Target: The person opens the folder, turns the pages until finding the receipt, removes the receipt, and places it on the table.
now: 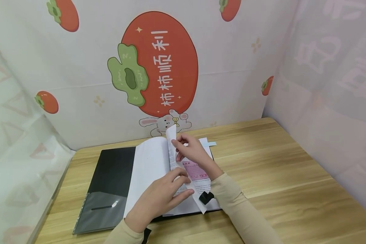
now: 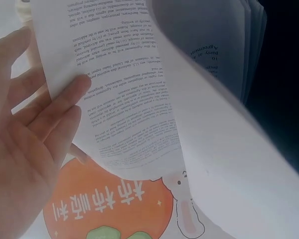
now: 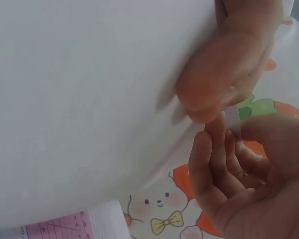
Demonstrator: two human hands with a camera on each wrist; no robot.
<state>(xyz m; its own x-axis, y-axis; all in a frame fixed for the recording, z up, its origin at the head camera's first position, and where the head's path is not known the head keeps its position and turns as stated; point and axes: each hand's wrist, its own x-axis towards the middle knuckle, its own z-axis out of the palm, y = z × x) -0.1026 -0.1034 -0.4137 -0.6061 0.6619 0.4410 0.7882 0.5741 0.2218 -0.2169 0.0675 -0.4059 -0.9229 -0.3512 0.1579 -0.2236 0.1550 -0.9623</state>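
A hand could pass low over the wooden surface (image 1: 292,179) beyond the beige right sleeve (image 1: 241,206), or above the flat black cover (image 1: 114,173). Between them, the raised page (image 1: 171,134) and the left hand (image 1: 163,189) and right hand (image 1: 192,150) at it stand in the way, with the patterned backdrop (image 1: 88,64) blocking the rear.

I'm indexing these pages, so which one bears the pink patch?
The right-hand page, just right of the lifted sheet; that sheet and the white left-hand page show no pink.
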